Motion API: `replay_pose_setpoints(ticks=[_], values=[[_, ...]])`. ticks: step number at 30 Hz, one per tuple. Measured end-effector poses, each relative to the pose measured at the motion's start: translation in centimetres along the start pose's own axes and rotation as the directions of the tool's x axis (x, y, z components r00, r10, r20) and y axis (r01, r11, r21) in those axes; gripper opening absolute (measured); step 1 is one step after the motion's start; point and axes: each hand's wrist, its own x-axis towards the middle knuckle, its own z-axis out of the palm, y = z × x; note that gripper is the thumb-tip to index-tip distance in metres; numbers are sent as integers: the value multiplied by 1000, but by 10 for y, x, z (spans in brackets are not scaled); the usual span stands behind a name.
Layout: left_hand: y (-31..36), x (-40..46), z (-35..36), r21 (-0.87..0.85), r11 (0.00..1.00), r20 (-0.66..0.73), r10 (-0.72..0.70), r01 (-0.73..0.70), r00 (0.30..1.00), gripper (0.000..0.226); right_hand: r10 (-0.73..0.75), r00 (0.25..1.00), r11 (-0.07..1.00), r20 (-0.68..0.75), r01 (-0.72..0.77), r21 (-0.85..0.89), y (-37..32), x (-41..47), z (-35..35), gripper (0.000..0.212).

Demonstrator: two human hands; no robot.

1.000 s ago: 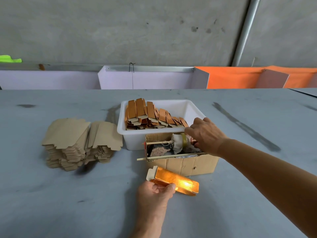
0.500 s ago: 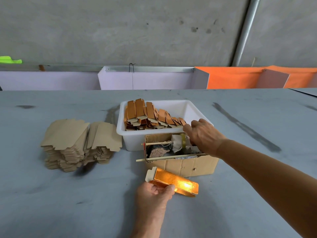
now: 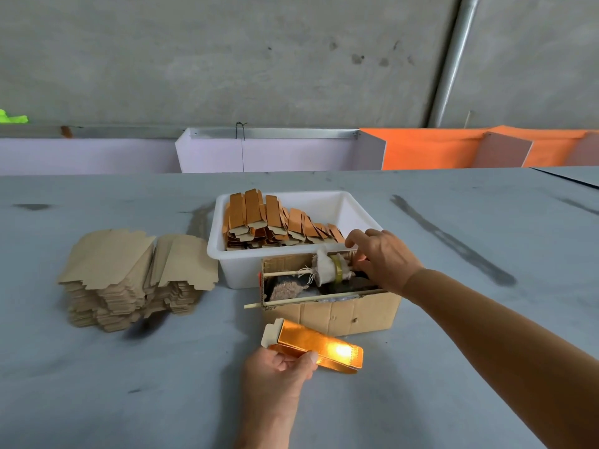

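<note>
We log the left grip (image 3: 278, 374) curled round the near end of the gold carton (image 3: 316, 346), thumb on top, held low over the worktop (image 3: 453, 367) toward its near edge, just in front of the cardboard box (image 3: 343, 314). The right grip (image 3: 384, 260) pinches the cloth swab (image 3: 329, 268) at the box's rim. A white tub (image 3: 240, 273) of folded cartons (image 3: 259, 215) touches the box behind; flat blanks (image 3: 129, 270) are stacked toward the left edge

Two bare forearms, left hand (image 3: 278, 372) and right hand (image 3: 385, 259) uncovered, short plain fingernails
</note>
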Motion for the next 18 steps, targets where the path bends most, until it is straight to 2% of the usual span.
replay_pose_setpoints(ticks=[7,10,14,18], values=[[2,0,0,-5,1000,12,-1,1,1000,12,53,999,996,3,-53,69,1,-4,-2,22],[2,0,0,-16,1000,10,-13,13,1000,10,48,999,999,4,-48,12,2,-6,0,24],[2,0,1,-17,1000,4,-25,25,1000,10,-32,999,995,26,34,-90,3,-6,3,27],[0,1,-1,12,999,11,-43,43,999,9,-29,999,993,16,30,-115,2,-4,3,24]])
